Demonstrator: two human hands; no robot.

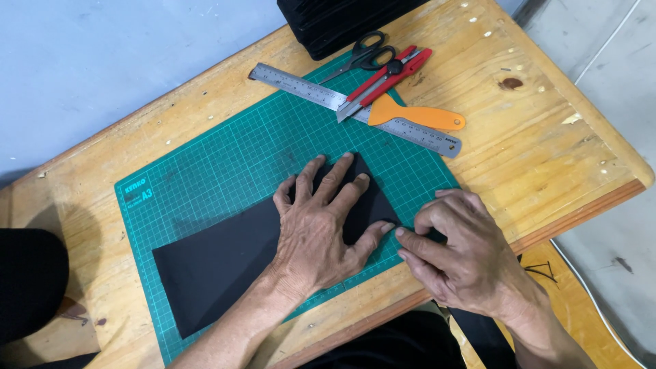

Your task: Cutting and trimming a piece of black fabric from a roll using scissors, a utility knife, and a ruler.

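Green cutting mat (225,164) underlies black sheet (219,263), partly hidden by left hand (318,232).

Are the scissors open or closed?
Closed. The scissors lie on the wooden table with black handles together and blades meeting in one point, near the steel ruler.

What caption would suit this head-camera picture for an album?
Left hand flat on a black sheet, right hand pinching its edge, on a green cutting mat.
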